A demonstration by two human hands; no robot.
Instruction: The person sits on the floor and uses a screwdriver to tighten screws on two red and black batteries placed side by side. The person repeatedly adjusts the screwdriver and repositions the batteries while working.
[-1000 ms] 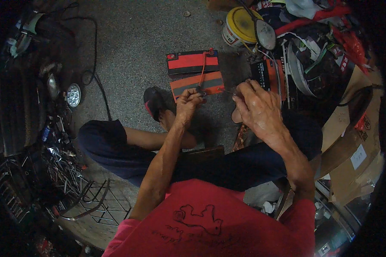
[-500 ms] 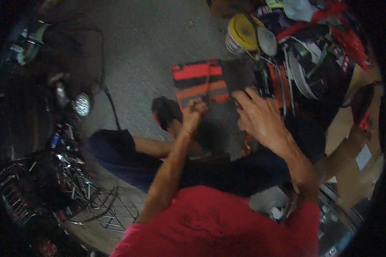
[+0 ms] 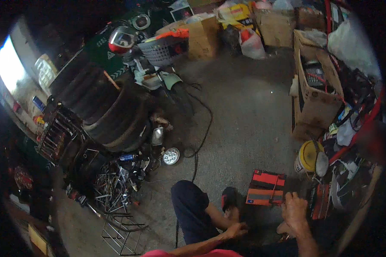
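Observation:
A flat box point(image 3: 265, 188) with red, orange and dark bands lies on the floor in front of me, and a thin dark strand crosses its right part. My right hand point(image 3: 295, 210) hovers by the box's lower right corner, its fingers bent but apart, with nothing visible in them. Lower and further left, my left hand point(image 3: 237, 230) hangs over my lap with its fingers curled closed. What it may hold is too small to make out. My foot in a dark shoe point(image 3: 228, 199) rests left of the box.
A yellow-lidded bucket point(image 3: 309, 156) and an open cardboard box point(image 3: 315, 96) stand on the right. Stacked tyres point(image 3: 116, 115), a heap of metal parts point(image 3: 116, 188), a round lamp point(image 3: 171, 156) and a wire rack point(image 3: 122, 233) occupy the left. A black cable point(image 3: 205, 137) trails across the floor.
My view has swung up and left, so the banded box now appears lower right. My left hand has drawn back from the box toward my lap; my right hand stays near its right side.

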